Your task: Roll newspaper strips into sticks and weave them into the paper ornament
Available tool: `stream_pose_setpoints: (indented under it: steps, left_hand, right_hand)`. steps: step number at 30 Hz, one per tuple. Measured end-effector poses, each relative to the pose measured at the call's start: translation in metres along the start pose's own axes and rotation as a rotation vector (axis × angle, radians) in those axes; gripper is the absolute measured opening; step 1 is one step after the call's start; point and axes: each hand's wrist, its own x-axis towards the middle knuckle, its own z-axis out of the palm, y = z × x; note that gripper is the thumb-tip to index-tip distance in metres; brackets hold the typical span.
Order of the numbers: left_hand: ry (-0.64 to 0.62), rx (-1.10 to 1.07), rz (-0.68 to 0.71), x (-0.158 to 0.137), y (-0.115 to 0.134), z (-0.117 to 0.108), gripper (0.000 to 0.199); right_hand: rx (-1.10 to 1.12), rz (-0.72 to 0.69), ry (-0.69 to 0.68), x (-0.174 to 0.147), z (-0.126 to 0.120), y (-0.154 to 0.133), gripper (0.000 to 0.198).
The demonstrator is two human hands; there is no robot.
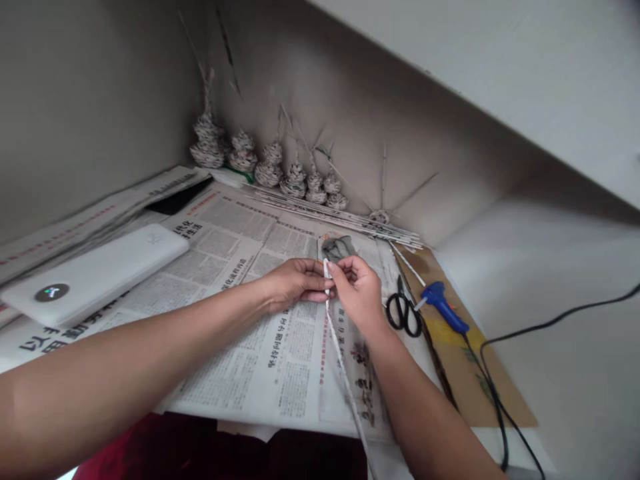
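Above newspaper sheets (240, 293), both my hands meet on a thin rolled paper strip (340, 353). Its upper end stands between my fingers, while the rest slants down past the table's front edge. My left hand (303, 280) is closed on the strip from the left side. From the right, my right hand (356, 287) pinches it near its top with thumb and fingers. A crumpled grey cloth (337, 247) lies just behind my hands. Black-handled scissors (404, 313) rest to the right of my right hand.
A blue glue gun (445, 307) with a black cord (550, 327) lies on cardboard (480, 373) at right. Several woven paper gourds (270, 165) line the back wall, behind a bundle of paper sticks (340, 217). At left is a white oblong device (100, 270).
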Motion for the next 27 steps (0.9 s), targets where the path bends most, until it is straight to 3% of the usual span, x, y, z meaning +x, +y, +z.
stream_pose_setpoints:
  steps: [9, 27]
  left_hand:
    - [0.012, 0.057, -0.012, 0.002, 0.000, 0.001, 0.014]
    - [0.136, 0.012, -0.012, -0.002, 0.005, 0.006, 0.013]
  right_hand:
    - [0.010, 0.007, -0.025, 0.003, 0.001, 0.009, 0.024]
    - [-0.117, -0.059, 0.037, 0.006, 0.000, 0.021, 0.028]
